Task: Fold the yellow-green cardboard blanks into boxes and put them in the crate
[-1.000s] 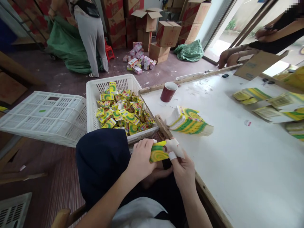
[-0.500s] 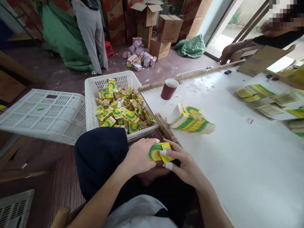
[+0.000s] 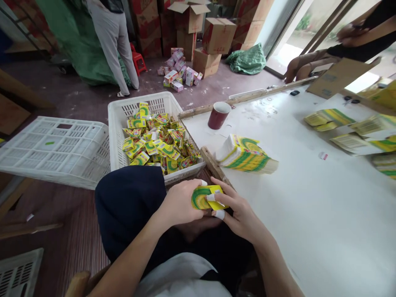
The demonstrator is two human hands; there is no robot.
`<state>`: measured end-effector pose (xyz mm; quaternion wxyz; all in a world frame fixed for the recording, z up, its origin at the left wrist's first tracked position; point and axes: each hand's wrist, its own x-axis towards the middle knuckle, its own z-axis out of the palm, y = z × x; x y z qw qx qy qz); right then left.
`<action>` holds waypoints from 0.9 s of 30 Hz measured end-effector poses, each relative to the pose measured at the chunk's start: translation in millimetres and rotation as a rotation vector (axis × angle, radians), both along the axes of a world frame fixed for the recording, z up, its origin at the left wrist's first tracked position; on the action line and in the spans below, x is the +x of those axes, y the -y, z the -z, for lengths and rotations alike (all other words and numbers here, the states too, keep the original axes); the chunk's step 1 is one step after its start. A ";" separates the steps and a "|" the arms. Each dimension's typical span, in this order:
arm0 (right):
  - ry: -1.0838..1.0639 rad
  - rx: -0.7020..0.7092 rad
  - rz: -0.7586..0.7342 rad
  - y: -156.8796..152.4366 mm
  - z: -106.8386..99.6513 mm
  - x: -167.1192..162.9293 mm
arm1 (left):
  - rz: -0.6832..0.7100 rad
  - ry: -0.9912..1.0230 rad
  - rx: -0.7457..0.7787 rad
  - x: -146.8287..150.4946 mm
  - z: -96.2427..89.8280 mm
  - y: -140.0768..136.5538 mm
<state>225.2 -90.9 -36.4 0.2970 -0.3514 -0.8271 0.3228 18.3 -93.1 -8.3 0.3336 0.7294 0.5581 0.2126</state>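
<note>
Between my hands, above my lap, is a small yellow and green printed card packet with a barcode on its right flap. My left hand is closed round its left end. My right hand grips the right end, with white tape on its fingertips pressing the flap. Just past my hands, a fanned stack of similar flat yellow-green cards lies on the white table. Left of it, a white plastic crate holds a heap of folded yellow packets.
A dark red mug stands near the table's wooden edge. More card stacks lie at the right. An overturned white crate is at the left. Cardboard boxes and small cartons occupy the floor behind; two other people are nearby.
My hands keep their hold on the packet, and my right fingers shift slightly on its flap. The view has moved a little. The seated person's hands now show at the right.
</note>
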 end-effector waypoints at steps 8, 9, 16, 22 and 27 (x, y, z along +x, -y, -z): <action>-0.045 0.115 0.158 10.1 15.6 -13.9 | -0.035 0.039 0.017 1.6 1.3 3.5; -0.059 0.132 0.189 10.3 17.3 -14.1 | -0.077 0.075 0.030 1.6 3.8 3.8; -0.074 0.238 0.376 11.1 19.7 -9.1 | -0.485 0.809 -0.361 0.8 18.7 4.1; -0.005 0.235 0.243 9.7 19.4 -7.5 | -0.618 0.987 -0.423 3.4 17.1 2.0; -0.022 0.140 0.158 4.0 13.0 -0.3 | -0.647 1.021 -0.404 6.9 18.8 -0.6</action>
